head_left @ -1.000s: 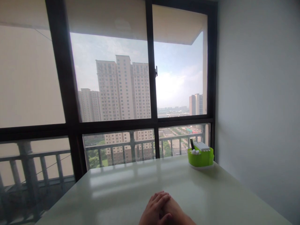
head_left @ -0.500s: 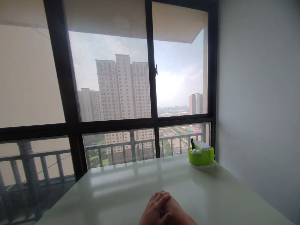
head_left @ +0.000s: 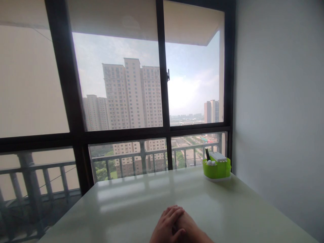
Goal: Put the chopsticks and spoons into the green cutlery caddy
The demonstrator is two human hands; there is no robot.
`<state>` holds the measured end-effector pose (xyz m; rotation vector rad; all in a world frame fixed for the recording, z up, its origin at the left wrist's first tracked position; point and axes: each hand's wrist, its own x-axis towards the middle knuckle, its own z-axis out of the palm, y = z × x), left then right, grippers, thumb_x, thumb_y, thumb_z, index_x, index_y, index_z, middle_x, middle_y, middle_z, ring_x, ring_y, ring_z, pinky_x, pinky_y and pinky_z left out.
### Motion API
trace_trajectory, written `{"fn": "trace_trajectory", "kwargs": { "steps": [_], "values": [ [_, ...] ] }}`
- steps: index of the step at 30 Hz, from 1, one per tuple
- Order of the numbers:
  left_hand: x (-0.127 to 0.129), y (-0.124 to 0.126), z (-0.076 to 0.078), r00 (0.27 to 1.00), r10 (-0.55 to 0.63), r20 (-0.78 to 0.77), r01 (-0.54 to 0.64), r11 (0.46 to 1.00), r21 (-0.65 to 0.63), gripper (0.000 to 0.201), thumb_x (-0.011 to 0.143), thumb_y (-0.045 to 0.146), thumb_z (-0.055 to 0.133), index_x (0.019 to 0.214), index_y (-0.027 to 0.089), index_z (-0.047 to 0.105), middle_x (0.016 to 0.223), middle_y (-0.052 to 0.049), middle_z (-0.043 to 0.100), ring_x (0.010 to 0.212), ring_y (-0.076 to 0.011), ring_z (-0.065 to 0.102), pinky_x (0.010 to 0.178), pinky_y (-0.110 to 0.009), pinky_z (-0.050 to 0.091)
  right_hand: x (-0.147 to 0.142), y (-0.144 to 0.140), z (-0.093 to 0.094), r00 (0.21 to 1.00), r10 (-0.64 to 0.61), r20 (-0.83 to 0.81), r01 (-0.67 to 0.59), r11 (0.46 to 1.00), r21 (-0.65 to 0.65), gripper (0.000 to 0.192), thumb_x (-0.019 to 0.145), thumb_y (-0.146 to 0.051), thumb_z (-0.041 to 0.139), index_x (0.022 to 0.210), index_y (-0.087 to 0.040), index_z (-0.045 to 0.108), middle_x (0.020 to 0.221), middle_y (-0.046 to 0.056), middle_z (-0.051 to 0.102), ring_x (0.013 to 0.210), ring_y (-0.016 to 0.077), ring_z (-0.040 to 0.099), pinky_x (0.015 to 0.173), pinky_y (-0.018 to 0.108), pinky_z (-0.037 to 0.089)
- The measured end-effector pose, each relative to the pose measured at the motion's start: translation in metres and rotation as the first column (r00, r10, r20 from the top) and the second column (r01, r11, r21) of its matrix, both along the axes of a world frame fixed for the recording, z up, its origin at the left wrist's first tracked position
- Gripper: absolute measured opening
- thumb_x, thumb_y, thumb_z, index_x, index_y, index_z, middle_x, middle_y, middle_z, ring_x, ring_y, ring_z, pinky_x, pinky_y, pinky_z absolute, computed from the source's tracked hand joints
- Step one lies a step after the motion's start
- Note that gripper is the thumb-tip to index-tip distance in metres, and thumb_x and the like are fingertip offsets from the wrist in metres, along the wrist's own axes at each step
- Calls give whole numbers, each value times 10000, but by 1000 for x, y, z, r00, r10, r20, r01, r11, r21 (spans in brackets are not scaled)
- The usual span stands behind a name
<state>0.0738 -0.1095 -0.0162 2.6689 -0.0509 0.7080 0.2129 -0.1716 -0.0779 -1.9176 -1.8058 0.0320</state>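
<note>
A wide window [head_left: 121, 101] with a dark frame fills the left and middle of the view; through it a stone balustrade [head_left: 32, 182], a cluster of tall apartment towers [head_left: 131, 94] and a hazy sky are seen. A small latch [head_left: 168, 75] is fixed on the upright bar right of centre.

Below the window a pale, glossy table [head_left: 131, 202] is spread, and the panes are mirrored faintly in its top. At the bottom edge, near the middle, 2 bare hands are laid together on the tabletop. The left hand [head_left: 167, 225] is placed over the right hand [head_left: 189, 227], its fingers [head_left: 174, 213] stretched flat across the back of the other and its thumb tucked below. Nothing is gripped by either hand: the left lies loose and flat, while the fingers of the right are covered, so whether they are curled cannot be told. Both wrists are cut off by the lower edge of the frame.

At the far right corner of the table, well apart from the hands and near the plain grey wall [head_left: 278, 101], a lime-green plastic caddy [head_left: 217, 170] is set. A white slatted block, 2 dark sticks and some small white lumps are held in it; what they are is too small to make out.
</note>
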Motion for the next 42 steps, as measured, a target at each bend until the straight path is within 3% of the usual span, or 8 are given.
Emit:
{"fn": "trace_trajectory", "kwargs": {
  "steps": [10, 18, 28, 42],
  "values": [
    [-1, 1, -1, 1000, 5, -9, -5, 1000, 0, 623, 874, 620, 638, 1425, 347, 538, 1423, -57, 629, 1372, -277, 532, 1165, -437, 451, 3, 8, -7, 997, 25, 67, -19, 996, -91, 522, 865, -254, 572, 1386, -209, 589, 1395, 123, 601, 1206, 318, 577, 1083, 411, 450],
    [-1, 0, -2, 1000, -1, 0, 1, 1000, 2, 624, 879, 620, 633, 1425, 335, 537, 1427, -60, 623, 1372, -271, 529, 1166, -427, 448, 2, -1, -3, 999, 28, 16, -27, 999, -33, 508, 885, -287, 534, 1384, -203, 569, 1376, 123, 610, 1194, 287, 573, 1091, 392, 431],
    [0, 1, -3, 1000, 13, 13, -13, 1000, 2, 629, 867, 622, 645, 1420, 338, 552, 1412, -61, 638, 1359, -276, 546, 1165, -425, 452, 9, 11, -21, 995, 54, 84, -50, 998, -40, 508, 865, -283, 567, 1367, -207, 584, 1375, 122, 609, 1189, 313, 580, 1070, 405, 451],
    [-1, 1, -4, 999, 17, -30, -18, 999, -37, 637, 876, 621, 631, 1441, 343, 536, 1453, -65, 606, 1397, -289, 504, 1192, -464, 413, 0, 2, -2, 996, 48, 72, -45, 998, -41, 518, 879, -257, 556, 1394, -204, 575, 1395, 128, 596, 1227, 300, 550, 1105, 403, 414]
  ]
}}
